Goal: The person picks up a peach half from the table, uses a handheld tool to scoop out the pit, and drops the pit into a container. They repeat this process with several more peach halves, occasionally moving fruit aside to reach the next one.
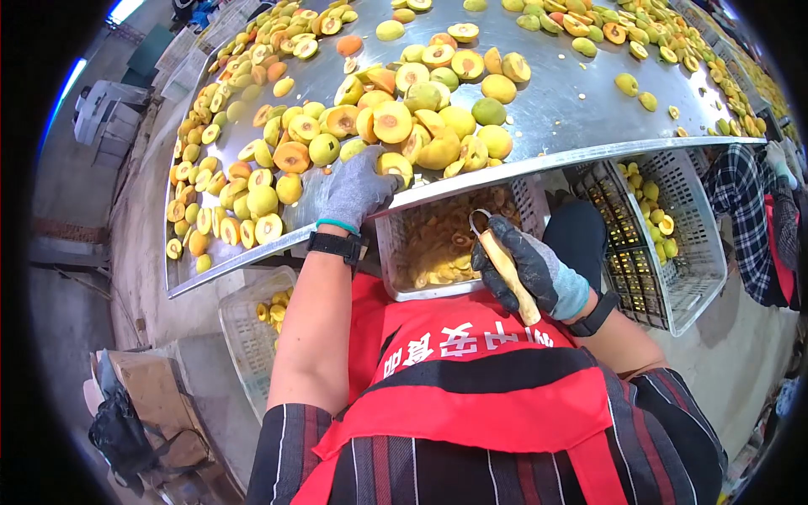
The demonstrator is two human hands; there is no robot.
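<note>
My left hand [358,187], in a grey glove, is at the edge of the metal table [539,126], its fingers closed against a yellow-green fruit half [395,168]. My right hand [530,265], in a grey and black glove, is wrapped round the wooden handle of a pitting tool [505,268] with a metal loop at its upper end. The tool is over a white crate [390,252] below the table edge, which holds orange and yellow fruit pieces [442,236]. A pile of halved fruit [392,122] lies just beyond my left hand.
More halved fruit [261,199] lies at the table's left. White crates with fruit stand below, at the left [240,316] and right [699,286]. A co-worker's plaid sleeve [741,198] shows at the right. Cardboard [147,387] and a black bag [118,429] are at the lower left.
</note>
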